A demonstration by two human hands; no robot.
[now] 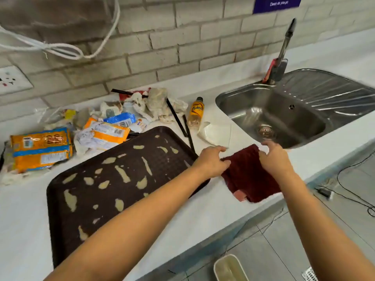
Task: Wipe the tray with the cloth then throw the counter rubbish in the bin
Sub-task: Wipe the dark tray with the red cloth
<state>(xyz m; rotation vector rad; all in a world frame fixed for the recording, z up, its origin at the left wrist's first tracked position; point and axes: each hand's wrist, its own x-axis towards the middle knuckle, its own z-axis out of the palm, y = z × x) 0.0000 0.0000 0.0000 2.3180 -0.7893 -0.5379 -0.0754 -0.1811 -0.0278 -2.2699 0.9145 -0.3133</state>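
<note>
Two hands, left hand (211, 160) and right hand (273, 158), pinch the dark red woven cloth (248, 179) with curled fingers beside the smeared brown plastic tray (85, 201), whose long axis runs diagonally across the white tabletop (203, 207).

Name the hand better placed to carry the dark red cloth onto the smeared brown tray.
Left, probably. The left hand already pinches the dark red cloth on the side beside the brown plastic tray; the right hand grips the side nearer the steel sink.

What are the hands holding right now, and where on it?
Both hands grip the dark red cloth at its upper edge: the left hand at the left corner, the right hand at the right corner.
</note>
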